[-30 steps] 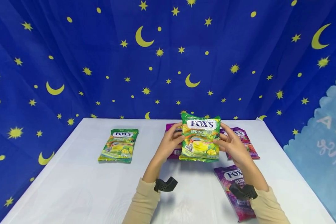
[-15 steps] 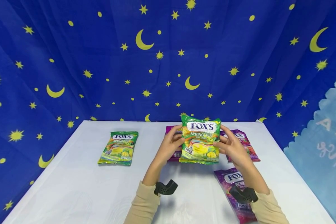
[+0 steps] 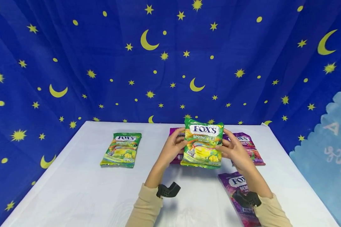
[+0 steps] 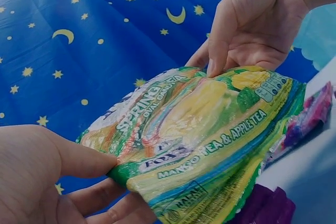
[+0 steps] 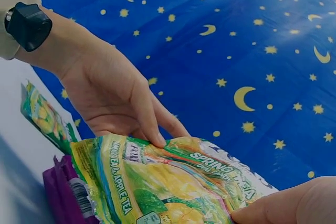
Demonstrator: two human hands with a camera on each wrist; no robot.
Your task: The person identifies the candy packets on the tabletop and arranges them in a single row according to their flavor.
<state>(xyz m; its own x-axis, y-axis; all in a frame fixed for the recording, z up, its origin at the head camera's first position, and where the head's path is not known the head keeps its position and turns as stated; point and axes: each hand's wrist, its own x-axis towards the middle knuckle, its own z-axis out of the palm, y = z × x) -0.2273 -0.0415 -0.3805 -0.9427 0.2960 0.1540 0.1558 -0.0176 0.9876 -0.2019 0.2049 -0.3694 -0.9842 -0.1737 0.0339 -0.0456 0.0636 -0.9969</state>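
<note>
Between both hands, above the table, a green and yellow bag of Fox's Spring Tea candy (image 3: 203, 145) is held with its printed front toward the head camera. My left hand (image 3: 170, 148) pinches its left edge, thumb in front and fingers behind. On the opposite edge my right hand (image 3: 237, 153) pinches it in the same manner. The left wrist view shows the candy bag (image 4: 205, 135) from its lower side, with "Mango Tea & Apple Tea" legible. Behind the held bag lies a purple bag (image 3: 176, 157), mostly hidden.
A second Spring Tea bag (image 3: 122, 149) lies on the left of the white table (image 3: 82, 189). Purple Fox's berries bags lie at the right: one at the back (image 3: 251, 148), another nearer (image 3: 236, 192), partly under the right forearm. A blue star-patterned cloth (image 3: 170, 63) hangs behind.
Both hands keep their grip on the candy bag, which has tilted very slightly. The head view has shifted a little; the other bags stay put.
</note>
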